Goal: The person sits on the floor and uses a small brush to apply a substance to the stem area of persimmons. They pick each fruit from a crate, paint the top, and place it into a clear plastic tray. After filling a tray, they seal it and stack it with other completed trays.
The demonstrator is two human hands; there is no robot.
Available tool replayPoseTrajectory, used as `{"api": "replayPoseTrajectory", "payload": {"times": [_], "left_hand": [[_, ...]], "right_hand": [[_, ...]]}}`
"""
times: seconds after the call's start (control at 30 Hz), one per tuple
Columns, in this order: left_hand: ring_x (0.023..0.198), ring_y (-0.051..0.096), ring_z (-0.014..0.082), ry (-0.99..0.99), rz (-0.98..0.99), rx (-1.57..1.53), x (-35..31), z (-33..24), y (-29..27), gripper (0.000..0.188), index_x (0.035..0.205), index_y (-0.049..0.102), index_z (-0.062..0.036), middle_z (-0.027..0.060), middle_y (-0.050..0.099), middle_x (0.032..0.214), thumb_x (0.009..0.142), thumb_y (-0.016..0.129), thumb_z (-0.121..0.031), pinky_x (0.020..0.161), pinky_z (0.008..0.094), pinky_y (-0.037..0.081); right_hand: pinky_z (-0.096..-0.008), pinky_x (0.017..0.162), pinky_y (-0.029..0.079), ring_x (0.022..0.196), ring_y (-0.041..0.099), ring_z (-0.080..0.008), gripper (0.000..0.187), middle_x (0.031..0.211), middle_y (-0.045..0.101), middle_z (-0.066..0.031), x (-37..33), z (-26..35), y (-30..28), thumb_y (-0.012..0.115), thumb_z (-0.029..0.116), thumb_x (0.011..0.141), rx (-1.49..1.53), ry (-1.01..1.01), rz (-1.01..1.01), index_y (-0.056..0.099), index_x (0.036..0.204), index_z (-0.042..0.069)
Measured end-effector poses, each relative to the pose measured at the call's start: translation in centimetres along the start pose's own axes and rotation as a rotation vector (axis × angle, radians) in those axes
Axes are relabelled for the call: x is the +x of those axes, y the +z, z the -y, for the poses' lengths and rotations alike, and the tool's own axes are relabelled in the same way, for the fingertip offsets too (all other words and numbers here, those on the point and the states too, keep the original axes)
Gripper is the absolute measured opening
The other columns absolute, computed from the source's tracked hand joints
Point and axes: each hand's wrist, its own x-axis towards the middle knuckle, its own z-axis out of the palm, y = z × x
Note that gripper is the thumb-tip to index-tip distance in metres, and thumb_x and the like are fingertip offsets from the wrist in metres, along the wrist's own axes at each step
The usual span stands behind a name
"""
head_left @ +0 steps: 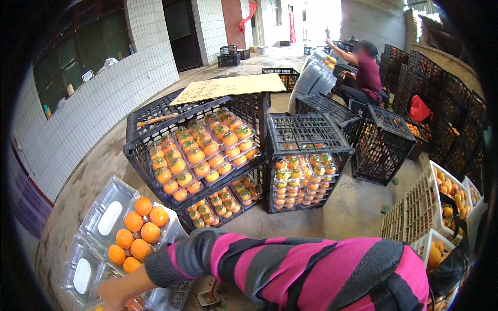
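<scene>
My right arm, in a pink, grey and black striped sleeve, reaches across the lower part of the view to the left. My right hand [122, 291] is at the lower left, over the nearer of two clear plastic clamshell boxes. Its fingers are partly cut off and hidden, so what they hold does not show. Beside it, the farther clamshell box [115, 193] stands with its lid up, a white oval label on the lid. Several orange persimmons [150, 232] sit in rows in that box. A bit of orange fruit shows beneath my hand. My left hand is out of view.
Black crates [202, 205] packed with boxed persimmons stand ahead, with a cardboard sheet [228, 88] on top. Another black crate [310, 132] is beside them. White crates [415, 207] of loose fruit stand at right. A seated person [368, 78] works farther back.
</scene>
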Motion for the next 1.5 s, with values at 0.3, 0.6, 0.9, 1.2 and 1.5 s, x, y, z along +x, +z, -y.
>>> {"api": "replayPoseTrajectory", "payload": {"times": [0.3,0.6,0.9,1.2,1.5], "left_hand": [[0.105,0.043,0.0246,0.024,0.017,0.016,-0.4,-0.5,0.3,0.051,0.122,0.042,0.0043,0.0134,0.042,0.119,0.086,0.046,-0.032,0.089,0.0377,0.037],[0.111,0.043,0.0264,0.079,0.119,0.011,-2.5,-1.3,1.7,0.053,0.127,0.039,0.0051,0.0148,0.04,0.125,0.087,0.045,-0.029,0.093,0.0397,0.036],[0.101,0.052,0.0213,0.083,0.66,-0.203,-12.4,-3.1,7.1,0.043,0.12,0.045,0.0039,0.0131,0.049,0.115,0.08,0.049,-0.014,0.087,0.0347,0.044],[0.066,0.043,0.0064,0.103,1.244,0.249,-20.5,-1.6,14.1,0.006,0.075,0.052,-0.0006,-0.0005,0.046,0.068,0.079,0.05,-0.003,0.06,0.0225,0.038],[0.075,0.058,0.0304,0.423,1.394,0.473,-24.0,-0.3,15.5,0.012,0.081,0.057,-0.0022,0.0127,0.058,0.078,0.078,0.051,-0.012,0.067,0.0379,0.046]], "right_hand": [[-0.0393,0.071,0.048,0.082,0.062,-0.0346,0.058,0.087,0.062,-0.0233,-0.3,-4.4,4.4,0.06,0.049,0.072,-0.122,-0.114,-0.269,0.06,0.093,-0.005],[-0.0344,0.073,0.046,0.087,0.058,-0.0223,0.07,0.099,0.062,-0.0127,-14.4,-6.2,-0.6,0.041,0.062,0.083,0.551,0.027,-0.015,0.056,0.11,-0.001],[-0.0361,0.09,0.042,0.102,0.055,-0.0277,0.098,0.122,0.053,-0.0169,-27.4,-10.9,-5.3,0.015,0.079,0.078,1.215,0.295,0.132,0.041,0.131,0.0],[-0.0414,0.099,0.036,0.119,0.046,-0.0284,0.104,0.134,0.043,-0.0158,-41.3,-11.6,-11.8,0.022,0.083,0.072,1.349,0.489,-0.239,0.033,0.136,0.001],[-0.023,0.074,0.046,0.083,0.058,-0.0111,0.038,0.096,0.064,-0.0069,-44.2,-11.8,-12.8,0.06,0.028,0.085,0.596,0.595,-0.588,0.058,0.111,-0.001]]}}
